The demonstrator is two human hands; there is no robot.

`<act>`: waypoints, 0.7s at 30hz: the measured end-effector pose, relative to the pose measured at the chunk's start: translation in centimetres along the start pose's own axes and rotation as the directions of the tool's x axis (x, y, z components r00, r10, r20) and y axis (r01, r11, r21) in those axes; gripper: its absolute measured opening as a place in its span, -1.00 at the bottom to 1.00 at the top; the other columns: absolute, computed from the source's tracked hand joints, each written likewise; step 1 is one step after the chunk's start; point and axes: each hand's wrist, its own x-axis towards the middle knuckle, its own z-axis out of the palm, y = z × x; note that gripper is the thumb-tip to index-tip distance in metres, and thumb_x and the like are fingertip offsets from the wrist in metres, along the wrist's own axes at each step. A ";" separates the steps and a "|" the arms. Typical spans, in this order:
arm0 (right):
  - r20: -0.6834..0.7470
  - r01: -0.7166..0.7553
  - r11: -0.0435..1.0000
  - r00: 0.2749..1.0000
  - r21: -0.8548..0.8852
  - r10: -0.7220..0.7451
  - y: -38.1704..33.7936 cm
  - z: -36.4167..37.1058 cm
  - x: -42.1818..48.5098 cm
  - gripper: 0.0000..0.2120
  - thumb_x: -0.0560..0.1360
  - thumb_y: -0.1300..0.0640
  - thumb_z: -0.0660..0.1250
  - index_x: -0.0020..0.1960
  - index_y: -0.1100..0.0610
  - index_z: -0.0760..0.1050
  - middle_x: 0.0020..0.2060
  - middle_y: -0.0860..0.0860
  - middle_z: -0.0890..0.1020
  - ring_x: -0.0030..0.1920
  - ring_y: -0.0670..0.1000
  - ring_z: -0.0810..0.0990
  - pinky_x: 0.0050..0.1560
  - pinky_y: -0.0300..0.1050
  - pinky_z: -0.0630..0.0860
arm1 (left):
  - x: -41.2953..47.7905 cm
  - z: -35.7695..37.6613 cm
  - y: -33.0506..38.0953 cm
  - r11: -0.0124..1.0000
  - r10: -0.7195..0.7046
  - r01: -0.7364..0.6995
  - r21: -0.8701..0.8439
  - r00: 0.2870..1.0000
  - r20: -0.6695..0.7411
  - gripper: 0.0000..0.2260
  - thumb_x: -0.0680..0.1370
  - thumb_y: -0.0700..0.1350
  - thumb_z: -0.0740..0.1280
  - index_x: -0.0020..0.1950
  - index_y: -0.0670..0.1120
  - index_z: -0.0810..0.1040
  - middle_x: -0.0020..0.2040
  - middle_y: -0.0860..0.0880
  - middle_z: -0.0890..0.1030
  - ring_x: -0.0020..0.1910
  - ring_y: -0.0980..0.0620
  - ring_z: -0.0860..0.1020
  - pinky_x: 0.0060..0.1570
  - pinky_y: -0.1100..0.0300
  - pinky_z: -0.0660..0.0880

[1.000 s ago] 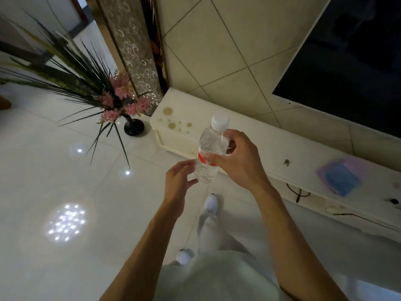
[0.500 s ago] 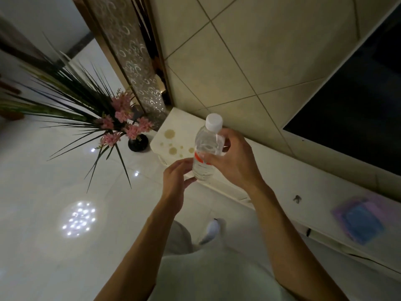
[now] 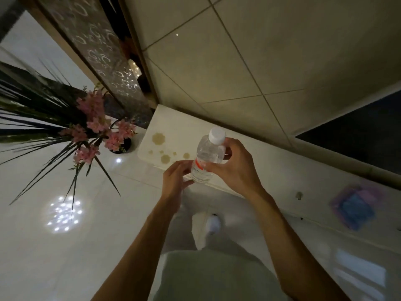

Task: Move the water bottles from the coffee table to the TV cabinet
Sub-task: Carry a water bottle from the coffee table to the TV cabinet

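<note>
Head view, mid-frame: right hand (image 3: 234, 168) wrapped round the upright water bottle (image 3: 208, 157), held in the air above the TV cabinet (image 3: 271, 161) front edge, not yet set down; left hand (image 3: 175, 181) touching its base, grip unclear. No other bottles visible; remainder unknown. Beyond: stained cream top, purple-blue cloth (image 3: 352, 208) at right, tiled wall, dark TV (image 3: 358, 135) upper right.
</note>
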 end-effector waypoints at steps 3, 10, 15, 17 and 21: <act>-0.027 -0.050 0.999 0.998 0.004 0.051 -0.1 1.1 3.8 -0.33 0.30 -0.10 0.57 0.31 0.02 0.41 0.24 -0.05 0.57 0.13 -0.11 0.56 0.08 -0.29 0.54 | 4.3 -0.9 1.9 1.000 -0.021 0.020 0.014 0.997 0.079 -0.80 0.62 -0.17 0.26 0.12 -0.22 0.62 0.07 -0.16 0.67 0.09 -0.10 0.64 0.04 0.02 0.64; -0.072 -0.072 0.997 0.995 -0.013 0.071 1.8 3.9 11.0 -0.31 0.27 -0.07 0.60 0.32 0.03 0.41 0.24 -0.06 0.56 0.16 -0.15 0.50 0.08 -0.30 0.51 | 13.2 -0.7 4.6 0.986 -0.106 0.073 0.153 0.969 0.222 -0.79 0.62 -0.17 0.22 0.12 -0.14 0.63 0.07 -0.15 0.66 0.10 -0.12 0.62 0.15 -0.04 0.59; -0.115 -0.081 0.995 0.991 -0.060 0.074 6.9 7.2 16.6 -0.31 0.26 -0.13 0.59 0.28 0.03 0.43 0.21 -0.04 0.57 0.13 -0.12 0.52 0.08 -0.25 0.55 | 18.9 1.1 2.3 0.973 -0.179 0.138 0.184 0.956 0.232 -0.81 0.62 -0.10 0.26 0.18 -0.07 0.60 0.15 -0.13 0.64 0.14 -0.13 0.61 0.17 -0.10 0.58; -0.120 -0.095 0.995 0.989 -0.044 0.089 9.4 8.4 18.9 -0.32 0.26 -0.15 0.58 0.28 0.04 0.43 0.20 -0.04 0.58 0.10 -0.13 0.51 0.00 -0.43 0.44 | 21.3 2.0 0.8 0.974 -0.190 0.157 0.166 0.959 0.212 -0.77 0.62 -0.10 0.26 0.24 -0.10 0.57 0.17 -0.13 0.62 0.12 -0.12 0.61 0.16 -0.08 0.58; -0.128 -0.047 0.997 0.991 -0.062 0.039 14.7 10.6 23.1 -0.36 0.28 -0.10 0.58 0.27 0.06 0.44 0.18 -0.02 0.60 0.09 -0.13 0.51 0.06 -0.47 0.35 | 26.3 3.9 -2.4 0.977 -0.194 0.173 0.127 0.965 0.177 -0.75 0.63 -0.13 0.25 0.27 -0.16 0.55 0.18 -0.16 0.61 0.12 -0.16 0.62 0.17 -0.08 0.57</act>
